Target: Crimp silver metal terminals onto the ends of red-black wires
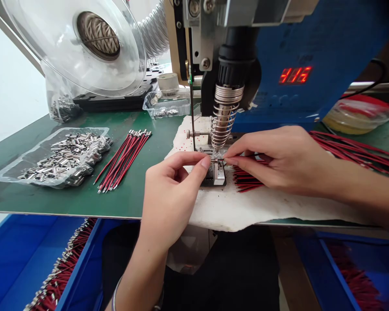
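Observation:
My left hand is closed in a pinch at the left side of a small metal fixture, its fingertips on a small metal barrel connector. From the right, my right hand pinches a thin wire whose end meets the connector; the fingers hide most of it. Just above both sits the soldering iron tip, below its coiled spring. Beneath my right hand, a bunch of red-and-black wires lies on the white cloth.
To the left are a plastic tray of loose metal connectors and a row of wires with connectors. The blue soldering machine stands behind, beside a clear fume hood. Blue bins with wires sit below the table edge.

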A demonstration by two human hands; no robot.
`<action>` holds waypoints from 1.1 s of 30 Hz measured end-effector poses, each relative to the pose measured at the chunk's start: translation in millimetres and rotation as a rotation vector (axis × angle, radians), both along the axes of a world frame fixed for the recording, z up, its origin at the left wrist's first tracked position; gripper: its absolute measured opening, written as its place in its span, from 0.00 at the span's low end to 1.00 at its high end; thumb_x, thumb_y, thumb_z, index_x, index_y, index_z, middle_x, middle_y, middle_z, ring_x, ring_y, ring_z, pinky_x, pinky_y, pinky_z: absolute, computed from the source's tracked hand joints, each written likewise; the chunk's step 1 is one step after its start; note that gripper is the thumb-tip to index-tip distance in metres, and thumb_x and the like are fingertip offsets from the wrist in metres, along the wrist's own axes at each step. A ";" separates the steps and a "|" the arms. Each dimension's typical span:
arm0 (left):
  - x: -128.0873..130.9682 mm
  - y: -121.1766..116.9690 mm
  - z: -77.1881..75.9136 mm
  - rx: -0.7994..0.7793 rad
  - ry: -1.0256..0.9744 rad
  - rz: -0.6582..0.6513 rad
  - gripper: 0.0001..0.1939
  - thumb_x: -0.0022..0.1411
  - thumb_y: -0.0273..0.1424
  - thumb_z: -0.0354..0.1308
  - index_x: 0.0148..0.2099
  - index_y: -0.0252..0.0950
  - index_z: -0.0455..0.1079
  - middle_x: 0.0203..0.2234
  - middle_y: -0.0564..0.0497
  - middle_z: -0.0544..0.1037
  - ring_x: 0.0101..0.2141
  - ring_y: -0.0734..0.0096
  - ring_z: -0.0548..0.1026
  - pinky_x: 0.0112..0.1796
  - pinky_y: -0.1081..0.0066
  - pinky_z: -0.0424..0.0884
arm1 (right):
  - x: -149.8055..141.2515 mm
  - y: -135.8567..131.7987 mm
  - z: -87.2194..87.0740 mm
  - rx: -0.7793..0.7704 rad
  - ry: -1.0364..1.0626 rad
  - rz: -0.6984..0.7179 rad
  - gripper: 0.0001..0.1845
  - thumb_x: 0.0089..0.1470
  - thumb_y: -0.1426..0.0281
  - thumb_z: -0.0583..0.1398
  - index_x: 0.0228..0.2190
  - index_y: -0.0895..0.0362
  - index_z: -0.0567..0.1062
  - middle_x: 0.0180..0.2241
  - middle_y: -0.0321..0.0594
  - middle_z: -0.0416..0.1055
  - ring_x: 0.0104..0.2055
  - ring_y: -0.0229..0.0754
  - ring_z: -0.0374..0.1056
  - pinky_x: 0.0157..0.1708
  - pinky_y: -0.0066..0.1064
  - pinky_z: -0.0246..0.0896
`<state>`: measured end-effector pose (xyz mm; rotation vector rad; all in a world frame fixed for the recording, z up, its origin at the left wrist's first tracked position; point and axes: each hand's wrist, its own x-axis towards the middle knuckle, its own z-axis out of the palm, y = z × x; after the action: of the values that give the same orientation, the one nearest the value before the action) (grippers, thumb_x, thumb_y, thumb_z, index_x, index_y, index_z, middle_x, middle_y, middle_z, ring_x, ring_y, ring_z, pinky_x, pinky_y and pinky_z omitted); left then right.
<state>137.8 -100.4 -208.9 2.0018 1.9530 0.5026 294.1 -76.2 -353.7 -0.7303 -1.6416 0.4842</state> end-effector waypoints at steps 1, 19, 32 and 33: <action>-0.1 0.1 -0.3 0.000 -0.001 -0.003 0.10 0.60 0.42 0.66 0.38 0.42 0.81 0.33 0.50 0.81 0.31 0.71 0.75 0.28 0.74 0.65 | 0.2 -0.2 0.0 0.003 -0.001 -0.001 0.08 0.63 0.68 0.58 0.36 0.54 0.78 0.34 0.37 0.80 0.30 0.39 0.72 0.31 0.31 0.60; 3.5 0.2 2.1 0.051 -0.022 -0.049 0.18 0.71 0.38 0.55 0.29 0.36 0.74 0.17 0.56 0.62 0.20 0.80 0.54 0.25 0.71 0.55 | 0.1 -0.5 2.9 0.045 0.019 0.008 0.08 0.62 0.73 0.59 0.36 0.59 0.79 0.32 0.39 0.79 0.29 0.36 0.71 0.30 0.28 0.59; 3.6 -0.2 2.3 0.040 -0.035 -0.049 0.19 0.70 0.36 0.55 0.27 0.36 0.72 0.18 0.57 0.63 0.19 0.81 0.54 0.27 0.73 0.58 | -1.3 -0.6 1.4 0.033 0.034 0.010 0.07 0.62 0.73 0.59 0.36 0.59 0.79 0.31 0.37 0.78 0.27 0.34 0.69 0.29 0.26 0.59; 3.6 -0.3 2.5 0.040 -0.035 -0.050 0.19 0.70 0.36 0.55 0.27 0.36 0.72 0.18 0.57 0.63 0.19 0.81 0.54 0.27 0.73 0.58 | -1.4 -0.7 1.3 0.034 0.036 0.007 0.07 0.61 0.73 0.59 0.36 0.59 0.79 0.31 0.37 0.78 0.27 0.34 0.69 0.29 0.27 0.59</action>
<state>141.4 -100.7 -206.4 2.0464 1.8815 0.5652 292.7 -76.9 -352.3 -0.6873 -1.6152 0.4710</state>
